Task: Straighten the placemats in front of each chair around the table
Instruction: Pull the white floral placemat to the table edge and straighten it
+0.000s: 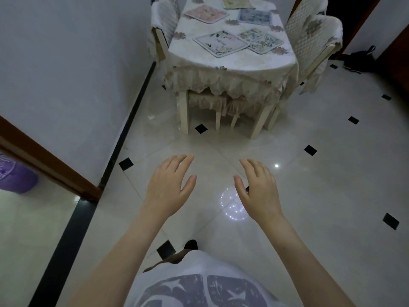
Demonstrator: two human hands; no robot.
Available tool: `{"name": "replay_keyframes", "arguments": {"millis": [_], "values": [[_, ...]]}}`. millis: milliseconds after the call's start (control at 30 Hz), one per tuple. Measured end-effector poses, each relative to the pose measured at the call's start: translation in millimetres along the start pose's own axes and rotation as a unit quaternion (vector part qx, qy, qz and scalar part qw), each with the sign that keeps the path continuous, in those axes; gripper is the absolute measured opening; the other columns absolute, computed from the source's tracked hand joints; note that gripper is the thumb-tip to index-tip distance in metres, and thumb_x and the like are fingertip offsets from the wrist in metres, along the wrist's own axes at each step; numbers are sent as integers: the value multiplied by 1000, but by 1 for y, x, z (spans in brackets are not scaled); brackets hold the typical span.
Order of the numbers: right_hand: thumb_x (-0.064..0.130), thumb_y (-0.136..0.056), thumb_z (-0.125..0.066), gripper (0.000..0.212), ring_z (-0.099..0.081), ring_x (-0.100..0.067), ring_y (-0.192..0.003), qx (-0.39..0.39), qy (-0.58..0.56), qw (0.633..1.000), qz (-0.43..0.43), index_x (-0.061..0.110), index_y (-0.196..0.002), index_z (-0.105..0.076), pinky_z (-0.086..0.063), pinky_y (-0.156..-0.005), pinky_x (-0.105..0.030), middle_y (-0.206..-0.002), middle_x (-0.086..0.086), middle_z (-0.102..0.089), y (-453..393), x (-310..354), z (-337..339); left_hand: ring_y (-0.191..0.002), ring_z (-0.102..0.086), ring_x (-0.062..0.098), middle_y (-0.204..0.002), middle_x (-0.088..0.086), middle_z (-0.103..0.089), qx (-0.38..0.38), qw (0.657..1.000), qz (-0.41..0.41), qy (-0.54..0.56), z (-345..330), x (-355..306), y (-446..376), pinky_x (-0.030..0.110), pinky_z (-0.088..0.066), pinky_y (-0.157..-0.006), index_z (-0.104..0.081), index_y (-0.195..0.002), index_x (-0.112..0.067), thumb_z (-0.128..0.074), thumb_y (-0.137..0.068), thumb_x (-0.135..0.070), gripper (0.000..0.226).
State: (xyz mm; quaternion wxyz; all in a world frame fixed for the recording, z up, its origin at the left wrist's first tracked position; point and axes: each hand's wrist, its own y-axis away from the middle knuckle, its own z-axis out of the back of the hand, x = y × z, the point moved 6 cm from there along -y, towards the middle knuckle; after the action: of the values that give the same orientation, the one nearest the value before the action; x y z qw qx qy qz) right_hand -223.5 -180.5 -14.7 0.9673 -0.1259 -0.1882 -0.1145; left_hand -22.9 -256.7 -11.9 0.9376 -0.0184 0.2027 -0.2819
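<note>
A dining table [234, 63] under a cream lace cloth stands ahead, well beyond my reach. Several floral placemats lie on it at odd angles. A large white one [221, 43] sits skewed near the front, and two smaller ones [265, 43] overlap to its right. Farther back lie a pink mat [207, 13], a blue mat [255, 17] and a pale green mat [238, 2]. My left hand [169, 185] and right hand [257, 188] hover palm down over the floor, fingers spread, holding nothing.
Covered chairs stand at the table's left [164, 16] and right [314, 34]. A grey wall with a black skirting runs along the left, with a brown door frame [44, 160] and a purple bin [15, 177] beyond it. The glossy white floor tiles have black diamond insets.
</note>
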Motion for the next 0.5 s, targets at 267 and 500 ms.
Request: {"name": "replay_keyframes", "arguments": {"millis": [267, 500], "values": [[36, -94, -45, 46, -45, -25, -129, -15, -3, 1000, -14, 15, -136, -46, -36, -106, -42, -137, -6, -52, -114, 22, -11, -128, -45, 18, -139, -1, -50, -19, 999, -34, 5, 25, 49, -114, 36, -40, -105, -38, -141, -20, -32, -94, -44, 53], [38, -93, -38, 49, -48, -26, -126, -14, -4, 1000, -18, 12, -133, -49, -41, -103, -46, -133, -8, -55, -190, 5, -25, -132, -41, 19, -142, 0, -47, 0, 999, -37, 14, 4, 67, -190, 38, -39, -105, -37, -142, -21, -31, -93, -46, 55]]}}
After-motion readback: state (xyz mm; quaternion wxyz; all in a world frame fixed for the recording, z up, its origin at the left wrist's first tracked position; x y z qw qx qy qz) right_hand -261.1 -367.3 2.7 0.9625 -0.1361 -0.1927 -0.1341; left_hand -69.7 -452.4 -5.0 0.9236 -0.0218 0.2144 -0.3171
